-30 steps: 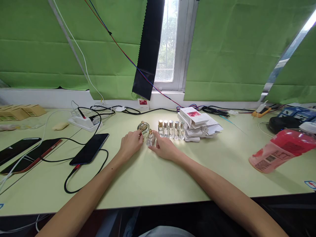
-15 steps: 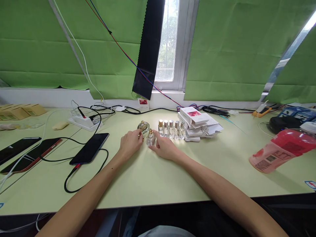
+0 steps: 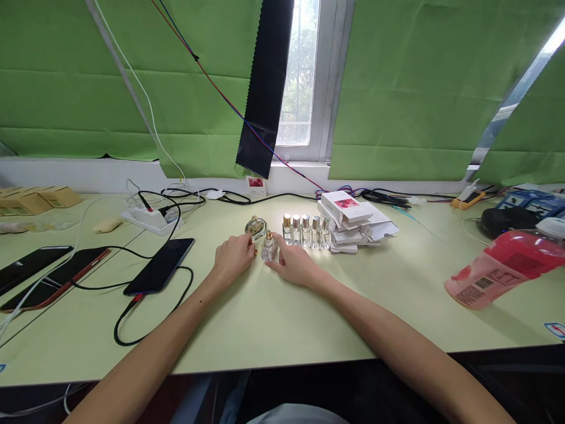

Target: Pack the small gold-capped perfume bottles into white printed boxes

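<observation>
My right hand (image 3: 292, 263) has its thumb and fingers round a small clear glass bottle with a gold top (image 3: 269, 247), which stands on the pale green table (image 3: 282, 330). Just left of it, my left hand (image 3: 233, 254) is closed, with a small gold-coloured piece showing by its fingertips; what it grips is mostly hidden. Behind my left fingertips lies a round ornate glass bottle (image 3: 256, 227). A row of several slim glass bottles (image 3: 306, 233) with gold and silver caps stands behind my right hand.
Flattened white boxes (image 3: 353, 221) are piled right of the row. Dark phones (image 3: 161, 266) and black cables lie to the left, by a white power strip (image 3: 150, 218). A pink drink bottle (image 3: 498, 271) lies tilted at the right. Cardboard boxes (image 3: 37, 200) sit far left.
</observation>
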Action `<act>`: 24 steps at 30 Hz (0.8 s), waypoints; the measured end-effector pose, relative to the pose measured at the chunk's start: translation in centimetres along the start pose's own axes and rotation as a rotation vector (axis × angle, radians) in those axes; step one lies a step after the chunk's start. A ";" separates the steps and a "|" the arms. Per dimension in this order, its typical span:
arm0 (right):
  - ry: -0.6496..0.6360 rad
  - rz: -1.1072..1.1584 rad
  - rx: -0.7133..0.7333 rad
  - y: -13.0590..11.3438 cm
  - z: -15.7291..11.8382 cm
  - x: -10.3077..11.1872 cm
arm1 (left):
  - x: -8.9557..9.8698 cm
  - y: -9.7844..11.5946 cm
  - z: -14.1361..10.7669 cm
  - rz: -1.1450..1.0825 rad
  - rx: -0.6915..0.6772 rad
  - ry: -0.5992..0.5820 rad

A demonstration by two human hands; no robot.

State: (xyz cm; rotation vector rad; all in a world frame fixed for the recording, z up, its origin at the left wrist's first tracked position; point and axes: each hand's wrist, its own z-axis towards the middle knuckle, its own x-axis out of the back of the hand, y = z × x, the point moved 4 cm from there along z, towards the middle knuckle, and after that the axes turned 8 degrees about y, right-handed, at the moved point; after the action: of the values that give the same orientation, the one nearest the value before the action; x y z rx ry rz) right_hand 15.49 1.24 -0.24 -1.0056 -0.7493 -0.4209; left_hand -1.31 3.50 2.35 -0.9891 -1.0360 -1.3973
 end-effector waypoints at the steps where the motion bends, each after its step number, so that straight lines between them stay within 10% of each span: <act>1: 0.002 -0.001 0.002 0.0 0.0 0.0 | 0.0 0.0 0.0 0.002 0.001 -0.002; 24: 0.000 -0.017 0.000 -0.1 -0.1 0.1 | -0.9 -0.1 0.1 -0.001 -0.017 -0.051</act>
State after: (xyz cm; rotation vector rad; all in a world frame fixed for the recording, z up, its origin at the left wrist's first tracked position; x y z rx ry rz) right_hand 15.47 1.12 -0.15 -0.9998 -0.7580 -0.4352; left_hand -1.32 3.81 1.45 -1.0408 -1.0639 -1.3903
